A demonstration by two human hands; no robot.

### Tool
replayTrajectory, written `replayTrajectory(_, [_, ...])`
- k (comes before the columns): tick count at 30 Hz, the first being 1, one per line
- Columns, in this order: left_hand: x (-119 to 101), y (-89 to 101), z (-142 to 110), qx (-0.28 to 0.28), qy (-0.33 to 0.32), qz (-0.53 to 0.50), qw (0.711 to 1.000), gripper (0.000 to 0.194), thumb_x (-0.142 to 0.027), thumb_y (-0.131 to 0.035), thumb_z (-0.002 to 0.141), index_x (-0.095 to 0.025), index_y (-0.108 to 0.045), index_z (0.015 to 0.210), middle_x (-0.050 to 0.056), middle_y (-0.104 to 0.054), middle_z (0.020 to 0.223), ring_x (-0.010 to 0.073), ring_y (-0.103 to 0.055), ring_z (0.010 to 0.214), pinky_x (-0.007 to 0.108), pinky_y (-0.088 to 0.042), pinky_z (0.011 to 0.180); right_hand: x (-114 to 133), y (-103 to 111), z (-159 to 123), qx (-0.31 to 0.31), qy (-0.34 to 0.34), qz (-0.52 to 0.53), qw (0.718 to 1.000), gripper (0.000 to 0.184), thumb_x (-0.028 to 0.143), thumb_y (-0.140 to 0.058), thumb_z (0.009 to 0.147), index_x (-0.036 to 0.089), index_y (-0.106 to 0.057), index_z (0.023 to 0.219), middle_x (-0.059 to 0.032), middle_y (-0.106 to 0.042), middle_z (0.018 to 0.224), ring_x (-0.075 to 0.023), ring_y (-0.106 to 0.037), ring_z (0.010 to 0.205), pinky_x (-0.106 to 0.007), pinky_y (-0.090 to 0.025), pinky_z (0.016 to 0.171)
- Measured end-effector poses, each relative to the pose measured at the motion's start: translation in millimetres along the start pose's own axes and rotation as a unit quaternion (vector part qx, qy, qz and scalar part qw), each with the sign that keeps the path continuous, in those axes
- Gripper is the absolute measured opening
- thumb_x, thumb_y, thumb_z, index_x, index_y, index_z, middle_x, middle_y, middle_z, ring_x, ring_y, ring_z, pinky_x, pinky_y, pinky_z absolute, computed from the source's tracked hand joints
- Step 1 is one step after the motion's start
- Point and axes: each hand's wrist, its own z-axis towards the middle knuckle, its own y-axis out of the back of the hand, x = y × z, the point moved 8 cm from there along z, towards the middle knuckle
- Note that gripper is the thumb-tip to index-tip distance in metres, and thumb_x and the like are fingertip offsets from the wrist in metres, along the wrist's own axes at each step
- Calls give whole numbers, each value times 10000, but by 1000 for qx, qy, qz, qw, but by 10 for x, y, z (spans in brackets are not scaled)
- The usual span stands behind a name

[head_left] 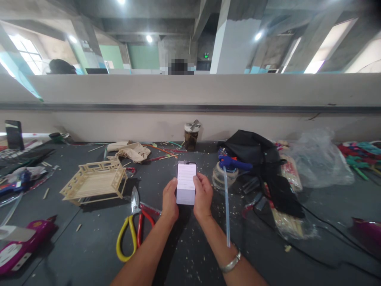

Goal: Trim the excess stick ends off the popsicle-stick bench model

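Note:
A smartphone (186, 184) with a lit white screen is held upright between both hands, over the dark table. My left hand (170, 201) grips its left edge, the thumb near the screen's side. My right hand (203, 195) grips the right edge, its thumb over the screen. The text on the screen is too small to read. Left of my left forearm lie scissors (135, 222) with one yellow and one red handle. Farther left stands a small model bed (93, 182) made of thin wooden sticks. A blue glue gun (232, 162) with a long clear glue stick rests right of my right hand.
A drink cup (191, 137) stands against the low partition (143, 89). On the right are a black bag (253, 147), packs of sticks (287, 222), clear plastic (324, 159) and black cables. A magenta tool (26, 246) lies at the left. Wood scraps dot the table.

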Motion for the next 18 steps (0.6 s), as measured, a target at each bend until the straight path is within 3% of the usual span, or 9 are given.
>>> replayTrajectory(8, [-5, -7, -13, 1, 1, 4, 1000, 272, -401, -693, 694, -136, -691, 756, 17, -694, 715, 140, -585, 608, 241, -430, 598, -12, -15, -7, 6, -8, 6, 1000, 321, 407, -620, 756, 167, -644, 968, -38, -709, 886, -204, -635, 794, -327, -499, 726])
replayTrajectory(18, [5, -10, -8, 15, -8, 11, 1000, 285, -415, -680, 720, -137, -694, 780, 15, -693, 738, 135, -584, 625, 240, -435, 607, 48, -13, -17, -3, -15, 14, 1000, 280, 368, -606, 720, 168, -657, 910, -20, -698, 821, -184, -613, 719, -290, -489, 639])
